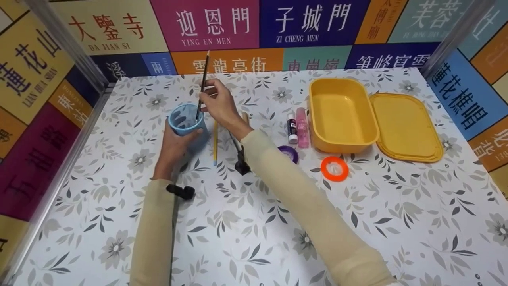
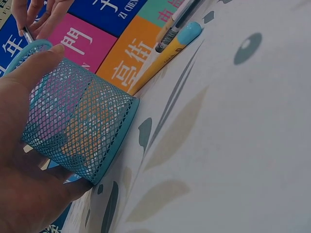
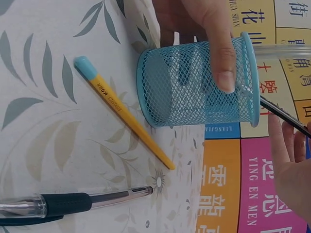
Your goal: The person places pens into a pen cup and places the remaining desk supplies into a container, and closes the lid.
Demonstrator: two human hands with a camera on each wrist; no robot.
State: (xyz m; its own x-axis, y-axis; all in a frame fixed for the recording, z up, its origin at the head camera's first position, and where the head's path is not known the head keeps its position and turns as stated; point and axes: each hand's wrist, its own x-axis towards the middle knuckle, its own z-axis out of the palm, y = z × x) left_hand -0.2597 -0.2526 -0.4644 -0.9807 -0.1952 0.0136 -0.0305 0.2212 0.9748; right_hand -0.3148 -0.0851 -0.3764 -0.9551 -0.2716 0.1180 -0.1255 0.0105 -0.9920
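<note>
A light blue mesh pen cup (image 1: pixel 185 130) stands upright on the patterned tabletop, gripped round its side by my left hand (image 1: pixel 174 150). The left thumb presses the mesh near the rim in the right wrist view. Above the cup, my right hand (image 1: pixel 223 104) pinches a dark pencil (image 1: pixel 204 75), its pale pointed end up and its lower end inside the cup's mouth. To the right of the cup lies a yellow pencil (image 3: pixel 124 114) with a light blue end. A clear-barrelled pen with a dark grip (image 3: pixel 65 206) lies beside it, partly hidden by my right wrist in the head view.
Further right are a glue stick (image 1: pixel 292 131), a pink tube (image 1: pixel 302 129), a purple tape roll (image 1: pixel 295 153) and an orange ring (image 1: pixel 334 159). A yellow box (image 1: pixel 343 147) stands without contents beside its lid (image 1: pixel 408 129). Printed panels (image 1: pixel 214 24) border the table's back and sides.
</note>
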